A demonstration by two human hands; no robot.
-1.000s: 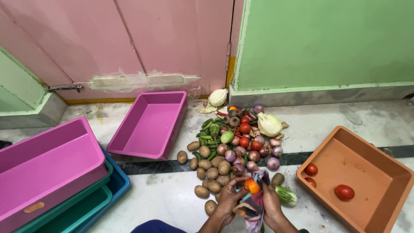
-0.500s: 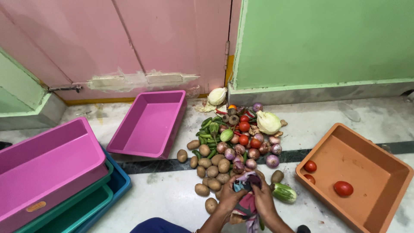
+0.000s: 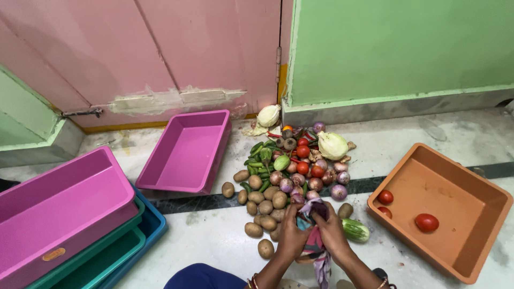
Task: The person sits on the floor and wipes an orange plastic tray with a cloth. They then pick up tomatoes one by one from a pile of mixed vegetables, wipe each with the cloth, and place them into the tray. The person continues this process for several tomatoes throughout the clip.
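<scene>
Both my hands are wrapped around a multicoloured cloth point(image 3: 315, 243) near the bottom middle of the view. My left hand point(image 3: 292, 234) grips its left side and my right hand point(image 3: 332, 230) presses on its right side. The orange tomato I held earlier is hidden inside the cloth. Just beyond my hands lies a pile of vegetables on the floor: potatoes point(image 3: 263, 206), purple onions point(image 3: 338, 191), red tomatoes point(image 3: 303, 152), green chillies point(image 3: 255, 161) and a cabbage point(image 3: 332, 145). A cucumber point(image 3: 355, 229) lies right of my right hand.
An orange tub point(image 3: 484, 227) at the right holds three red tomatoes point(image 3: 426, 222). A pink tub point(image 3: 184, 155) sits by the door. At the left, a pink tub point(image 3: 59, 208) is stacked in teal and blue tubs. A second cabbage point(image 3: 268, 115) lies by the wall.
The orange tomato that showed between my hands is now covered by the cloth, and both hands have closed over it. The view has shifted slightly downward.
</scene>
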